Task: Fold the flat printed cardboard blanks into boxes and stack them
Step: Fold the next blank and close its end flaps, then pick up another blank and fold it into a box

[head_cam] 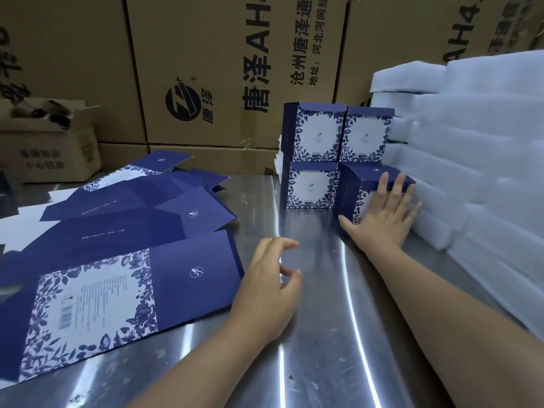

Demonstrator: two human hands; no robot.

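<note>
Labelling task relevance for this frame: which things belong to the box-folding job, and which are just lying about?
Job: flat blanks; stacked folded boxes; right hand, flat against the lower-right box; left hand, empty, beside the nearest blank.
Lying about: white foam sheets; brown shipping cartons; open carton far left.

On table (323,348), flat blanks (117,260) are being kept left; folded boxes (318,142) are being stacked right, beside foam sheets (471,142).

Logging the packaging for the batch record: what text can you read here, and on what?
"唐泽AH4", cut off by the frame: central brown carton.
"沧州唐泽通" and "地址:河北河间经", both cut off: same carton.
"AH4.": right brown carton.
Too small or blurred: print on the small open carton, the nearest blank and the folded boxes.
</note>
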